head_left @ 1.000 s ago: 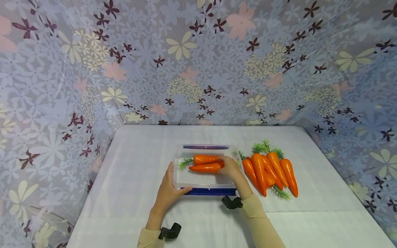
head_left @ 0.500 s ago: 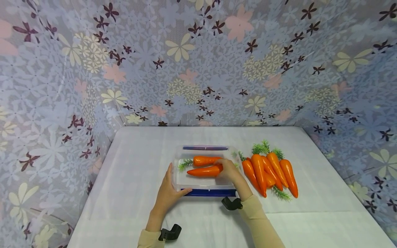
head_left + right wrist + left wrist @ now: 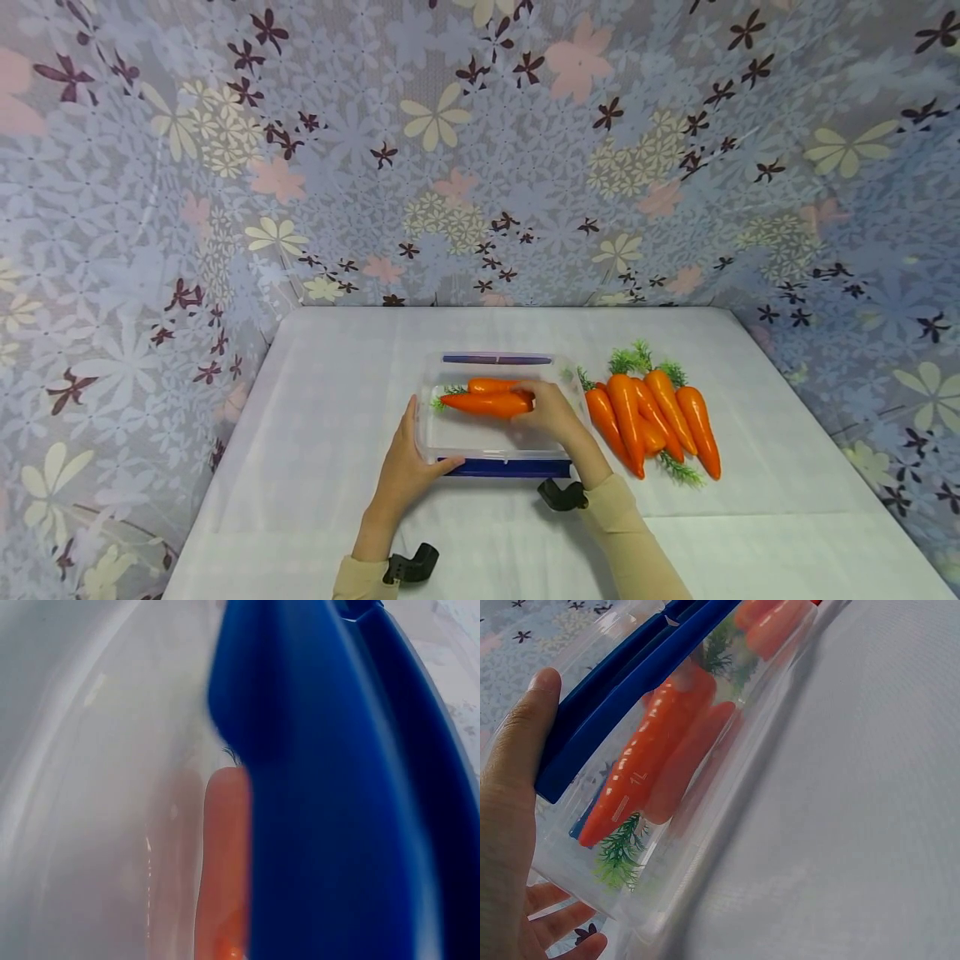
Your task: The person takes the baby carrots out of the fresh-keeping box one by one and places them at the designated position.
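Observation:
A clear plastic food container [image 3: 468,452] with blue clips stands on the table, its top uncovered. My left hand [image 3: 408,462] holds its front left corner, the thumb [image 3: 536,712] by the blue clip [image 3: 622,705] and the fingers along the left wall. Inside the container, my right hand [image 3: 551,410] grips an orange carrot [image 3: 483,405] by its thick end, tip pointing left. Through the wall, the left wrist view shows this carrot tilted above a second carrot [image 3: 686,769], which lies on the bottom with its green leaves to the left. A blue clip [image 3: 322,787] hides the right hand in the right wrist view.
Right of the container lies a pile of several carrots [image 3: 626,412] with green tops, close to its right wall. White cloth covers the table [image 3: 337,358]. A floral curtain [image 3: 360,192] encloses the back and sides.
The carrot in my right hand has moved slightly left and back, now overlapping the second carrot and its leaves. My left hand stays on the container's corner.

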`<state>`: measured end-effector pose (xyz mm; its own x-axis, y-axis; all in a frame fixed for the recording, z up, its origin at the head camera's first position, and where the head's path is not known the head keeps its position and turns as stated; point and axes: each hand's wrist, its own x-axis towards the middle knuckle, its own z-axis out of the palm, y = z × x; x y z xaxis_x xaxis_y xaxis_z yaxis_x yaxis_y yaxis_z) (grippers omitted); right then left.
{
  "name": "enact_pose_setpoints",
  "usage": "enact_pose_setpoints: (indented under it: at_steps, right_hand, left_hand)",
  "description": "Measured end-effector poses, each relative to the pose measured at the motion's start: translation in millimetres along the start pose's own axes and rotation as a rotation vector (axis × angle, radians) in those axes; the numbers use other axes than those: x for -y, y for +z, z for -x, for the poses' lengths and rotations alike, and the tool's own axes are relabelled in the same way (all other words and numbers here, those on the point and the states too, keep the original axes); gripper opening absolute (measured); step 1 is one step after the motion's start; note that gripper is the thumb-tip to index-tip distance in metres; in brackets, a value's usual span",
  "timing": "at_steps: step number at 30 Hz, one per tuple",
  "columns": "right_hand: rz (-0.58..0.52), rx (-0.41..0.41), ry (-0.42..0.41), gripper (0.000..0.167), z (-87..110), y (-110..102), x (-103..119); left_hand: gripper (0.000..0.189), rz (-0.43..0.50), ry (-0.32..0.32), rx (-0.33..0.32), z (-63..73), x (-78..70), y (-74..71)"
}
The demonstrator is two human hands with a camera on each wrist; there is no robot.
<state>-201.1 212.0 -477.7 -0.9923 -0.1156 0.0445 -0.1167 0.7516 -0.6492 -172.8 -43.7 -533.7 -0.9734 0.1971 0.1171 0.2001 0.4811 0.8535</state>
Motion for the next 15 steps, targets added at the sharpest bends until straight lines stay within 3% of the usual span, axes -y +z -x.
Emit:
enact_pose_setpoints:
  at_steps: [9, 15]
  right_hand:
    - [-0.074, -0.108, -0.107, 0.042, -3.0, -0.2, -2.2]
    - [-0.151, -0.168, -0.103, 0.044, -3.3, -2.0, -0.2]
  left_hand:
    - [0.121, 0.009, -0.009, 0.008, 0.0, 0.0, -0.5]
    - [0.121, 0.010, -0.012, 0.017, -0.1, -1.4, -1.6]
